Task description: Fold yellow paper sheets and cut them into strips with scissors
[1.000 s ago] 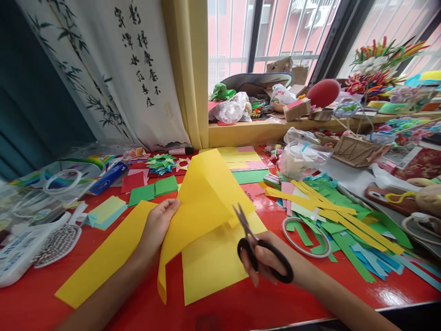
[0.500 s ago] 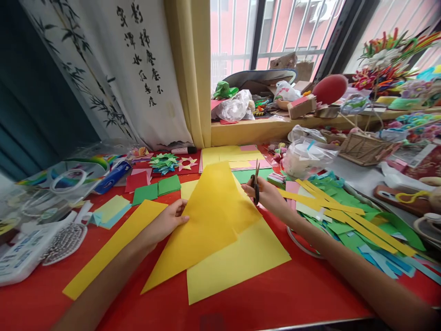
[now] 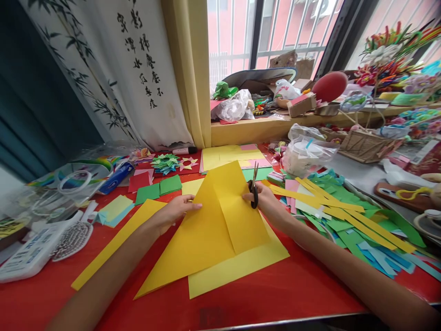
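Observation:
A large golden-yellow sheet of paper (image 3: 196, 230) is held up in front of me at a slant. A long line, a cut or fold edge, runs down it from near the top to the bottom edge, setting off a right-hand part. My left hand (image 3: 179, 211) pinches the sheet's left edge between thumb and fingers. My right hand (image 3: 263, 197) grips black-handled scissors (image 3: 254, 191), blades pointing up and away, and its fingertips touch the sheet's right edge. Below lies a pale yellow sheet (image 3: 220, 280), partly covered.
A yellow paper strip (image 3: 113, 248) lies left, beside green squares (image 3: 170, 185) and a hairbrush (image 3: 72, 239). Paper scraps (image 3: 344, 220) and strips are heaped right. A bag-covered tub (image 3: 303, 154) stands behind them. Paper stars (image 3: 188, 163) and a marker (image 3: 184, 151) lie at the back.
The right part of the golden-yellow sheet has swung out toward me and the long line in it now shows. Both hands have shifted slightly; the scissors stay in my right hand.

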`<state>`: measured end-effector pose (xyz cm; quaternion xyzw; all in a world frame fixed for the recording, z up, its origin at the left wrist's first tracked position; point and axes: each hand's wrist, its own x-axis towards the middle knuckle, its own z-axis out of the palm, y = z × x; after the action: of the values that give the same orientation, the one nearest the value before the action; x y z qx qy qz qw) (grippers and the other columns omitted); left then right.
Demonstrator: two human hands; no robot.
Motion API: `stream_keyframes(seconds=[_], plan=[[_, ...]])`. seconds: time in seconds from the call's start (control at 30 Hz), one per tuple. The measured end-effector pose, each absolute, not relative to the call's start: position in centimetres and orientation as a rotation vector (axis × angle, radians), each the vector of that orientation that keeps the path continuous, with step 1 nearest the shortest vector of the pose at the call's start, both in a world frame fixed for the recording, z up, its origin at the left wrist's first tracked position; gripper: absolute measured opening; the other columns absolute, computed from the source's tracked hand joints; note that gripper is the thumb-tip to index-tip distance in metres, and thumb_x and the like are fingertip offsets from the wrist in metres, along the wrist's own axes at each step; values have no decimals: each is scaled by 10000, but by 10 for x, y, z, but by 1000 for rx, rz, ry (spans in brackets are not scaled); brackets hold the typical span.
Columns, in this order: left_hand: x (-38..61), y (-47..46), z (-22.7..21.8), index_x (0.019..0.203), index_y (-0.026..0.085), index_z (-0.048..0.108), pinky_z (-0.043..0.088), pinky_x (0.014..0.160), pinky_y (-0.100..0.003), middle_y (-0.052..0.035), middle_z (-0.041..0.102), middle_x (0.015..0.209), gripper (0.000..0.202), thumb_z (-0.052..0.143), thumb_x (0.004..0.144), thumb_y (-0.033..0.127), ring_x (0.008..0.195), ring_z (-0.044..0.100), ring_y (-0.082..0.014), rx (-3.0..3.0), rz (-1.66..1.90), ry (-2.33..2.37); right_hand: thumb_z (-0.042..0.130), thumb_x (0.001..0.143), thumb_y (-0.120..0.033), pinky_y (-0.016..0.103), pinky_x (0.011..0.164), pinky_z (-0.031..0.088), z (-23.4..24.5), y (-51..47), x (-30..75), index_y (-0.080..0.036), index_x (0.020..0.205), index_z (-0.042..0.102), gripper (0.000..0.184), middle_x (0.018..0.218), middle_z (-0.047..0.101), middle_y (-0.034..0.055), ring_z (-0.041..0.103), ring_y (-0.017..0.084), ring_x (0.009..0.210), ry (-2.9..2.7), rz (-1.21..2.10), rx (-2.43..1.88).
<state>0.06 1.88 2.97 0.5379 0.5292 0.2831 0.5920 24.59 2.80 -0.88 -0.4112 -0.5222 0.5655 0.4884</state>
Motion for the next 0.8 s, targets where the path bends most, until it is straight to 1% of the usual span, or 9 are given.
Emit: stream_keyframes(seconds=[0.07, 0.13, 0.27, 0.33, 0.37, 0.43, 0.5, 0.67, 0.8], plan=[[7, 24, 30, 852, 157, 605, 459, 585, -233, -79, 661, 902, 341, 679, 599, 373, 803, 623, -202, 1220, 684, 1219, 567, 668, -249, 232, 549, 388, -6, 26, 247, -169, 838, 486, 205, 765, 520, -2, 514, 115, 626, -1338, 1290, -1040], [11, 29, 29, 843, 142, 610, 472, 609, -256, -91, 665, 885, 353, 693, 585, 368, 771, 629, -206, 1190, 718, 1190, 574, 681, -280, 231, 540, 372, -3, 26, 250, -177, 840, 468, 217, 770, 502, -3, 504, 122, 646, -1418, 1106, -1137], [12, 37, 18, 911, 150, 601, 489, 633, -313, -75, 670, 867, 400, 690, 591, 374, 699, 636, -212, 1232, 889, 1154, 600, 694, -365, 252, 586, 378, 5, 30, 261, -193, 882, 459, 291, 885, 522, 37, 513, 163, 764, -1537, 694, -1243], [9, 38, 12, 897, 155, 602, 489, 615, -316, -64, 669, 867, 377, 676, 608, 385, 681, 635, -215, 1339, 978, 1206, 595, 709, -388, 251, 592, 375, 9, 29, 264, -198, 875, 471, 282, 866, 532, 29, 506, 150, 734, -1589, 661, -1239], [7, 38, 10, 883, 157, 603, 487, 604, -312, -61, 668, 867, 359, 667, 618, 391, 679, 634, -217, 1389, 1001, 1237, 583, 721, -399, 245, 577, 367, 11, 27, 264, -197, 846, 483, 258, 809, 534, 15, 496, 137, 689, -1625, 707, -1237], [4, 36, 9, 872, 165, 603, 485, 584, -304, -54, 667, 865, 338, 649, 638, 404, 679, 634, -219, 1430, 1016, 1277, 536, 755, -429, 230, 526, 336, 12, 21, 259, -187, 759, 508, 244, 673, 511, -9, 459, 111, 592, -1709, 905, -1232], [2, 31, 11, 895, 173, 598, 487, 581, -303, -51, 668, 861, 339, 633, 657, 412, 684, 636, -218, 1389, 1027, 1266, 493, 776, -467, 217, 476, 291, 12, 13, 250, -170, 671, 523, 316, 583, 479, -17, 419, 91, 521, -1752, 1137, -1231], [4, 19, 21, 978, 177, 588, 498, 616, -306, -58, 667, 888, 369, 620, 690, 407, 723, 638, -213, 1233, 1100, 1131, 463, 762, -550, 208, 422, 235, 15, -6, 228, -142, 565, 509, 455, 523, 491, -5, 366, 59, 436, -1809, 1509, -1218], [6, 12, 30, 991, 178, 599, 504, 607, -293, -69, 666, 924, 392, 656, 665, 388, 738, 637, -215, 1218, 1162, 1073, 484, 729, -584, 203, 397, 217, 18, -12, 223, -142, 570, 496, 470, 515, 509, 2, 361, 54, 415, -1872, 1601, -1237]])
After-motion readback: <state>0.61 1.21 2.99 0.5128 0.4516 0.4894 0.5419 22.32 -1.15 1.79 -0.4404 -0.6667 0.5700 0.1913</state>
